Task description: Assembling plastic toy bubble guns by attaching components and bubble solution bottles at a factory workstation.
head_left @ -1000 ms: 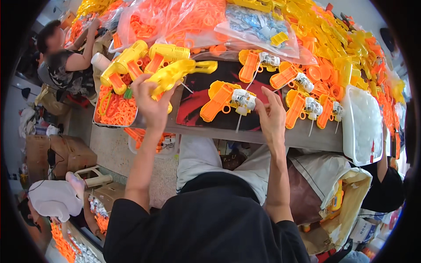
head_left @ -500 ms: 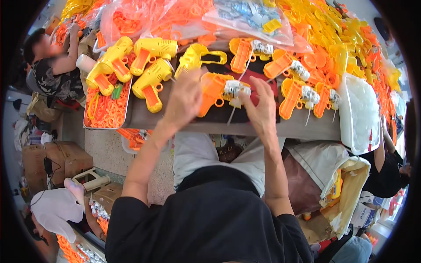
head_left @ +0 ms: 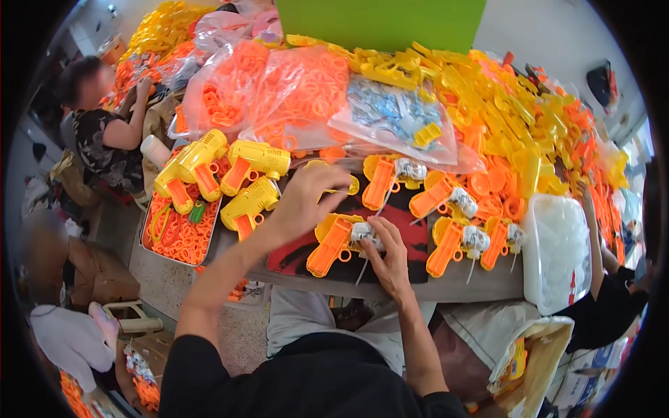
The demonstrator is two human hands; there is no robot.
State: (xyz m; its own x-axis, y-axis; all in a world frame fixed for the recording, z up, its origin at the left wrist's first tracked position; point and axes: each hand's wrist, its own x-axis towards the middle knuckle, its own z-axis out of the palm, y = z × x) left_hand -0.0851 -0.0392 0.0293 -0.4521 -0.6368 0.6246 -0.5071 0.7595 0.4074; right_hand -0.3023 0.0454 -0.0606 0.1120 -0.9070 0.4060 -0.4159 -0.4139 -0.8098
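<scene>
Here's the toy body (head_left: 330,245) by the mat's (head_left: 414,242) front edge, orange handle slanting lengthwise toward the near-left corner, white end pointing right, held in my right hand (head_left: 389,259). My left hand (head_left: 304,203), half-curled, covers a yellow shell (head_left: 353,186); gripping, I can't tell.

Workbench (head_left: 446,289), grey-brown, one, carrying a red-and-black mat (head_left: 296,256). On mat: orange-and-yellow half-shell (head_left: 329,247) with white patterned cylinder; at its far edge, yellow shell (head_left: 350,187), partly hidden. Right of mat: two similar half-shells (head_left: 444,254) side by side, then white translucent bin (head_left: 592,261). Left of mat: yellow toy body (head_left: 249,200), orange-handled; farther left, rimmed tray (head_left: 211,235) of orange rings. Beyond mat: clear bag (head_left: 310,90) of orange rings; clear bag (head_left: 387,104) of bluish pieces; heap of yellow and orange parts (head_left: 505,104), extending rightward.
</scene>
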